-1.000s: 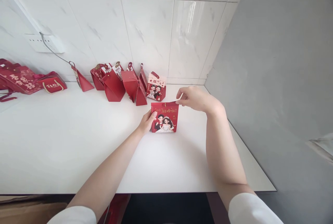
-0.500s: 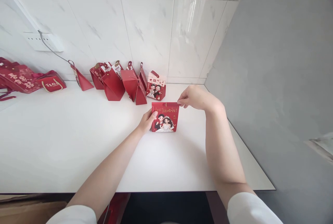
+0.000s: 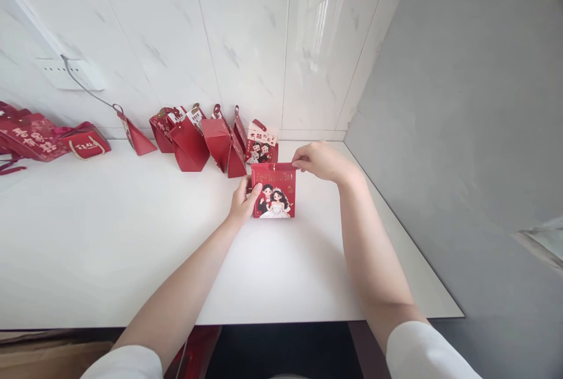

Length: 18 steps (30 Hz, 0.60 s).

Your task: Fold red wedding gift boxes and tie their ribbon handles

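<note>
A red gift box (image 3: 275, 194) printed with a cartoon bride and groom and gold lettering stands upright on the white table (image 3: 264, 279). My left hand (image 3: 244, 198) grips its left side, thumb on the front and fingers behind. At the top right corner, my right hand (image 3: 311, 159) pinches the upper edge between thumb and fingers. Just behind stands a red and pink box (image 3: 263, 143) with a similar couple, partly hidden by the held box.
Several red boxes (image 3: 189, 147) with loops line the back wall. Farther left are a small red box with a rope handle (image 3: 88, 143) and red bags (image 3: 33, 135). A cable runs from a wall socket (image 3: 70, 74). A grey wall (image 3: 461, 132) borders the right.
The held box has shifted slightly up and left in view, together with both hands. Its printed front now faces the camera more squarely.
</note>
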Tool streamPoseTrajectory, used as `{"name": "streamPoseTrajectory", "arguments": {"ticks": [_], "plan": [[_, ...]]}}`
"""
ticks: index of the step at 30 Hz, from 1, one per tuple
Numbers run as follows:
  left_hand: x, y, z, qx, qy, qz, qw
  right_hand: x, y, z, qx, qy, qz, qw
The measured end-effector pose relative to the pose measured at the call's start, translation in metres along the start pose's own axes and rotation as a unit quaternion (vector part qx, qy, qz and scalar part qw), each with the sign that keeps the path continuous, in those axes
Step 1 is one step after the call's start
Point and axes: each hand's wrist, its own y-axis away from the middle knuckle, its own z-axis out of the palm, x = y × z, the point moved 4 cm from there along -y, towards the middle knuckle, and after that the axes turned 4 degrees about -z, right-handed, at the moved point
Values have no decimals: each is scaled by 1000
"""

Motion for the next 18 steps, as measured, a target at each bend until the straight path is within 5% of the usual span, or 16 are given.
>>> {"name": "streamPoseTrajectory", "arguments": {"ticks": [3, 8, 13, 18], "plan": [[29, -2, -13, 47, -15, 73, 996, -9, -1, 1, 14, -22, -61, 998], [68, 3, -17, 16, -60, 120, 991, -33, 0, 7, -5, -50, -111, 992], [54, 8, -2, 5, -79, 52, 996, -52, -1, 19, -29, -60, -163, 984], [34, 7, 4, 12, -58, 22, 998, -41, -3, 19, -18, -48, -125, 991]]}}
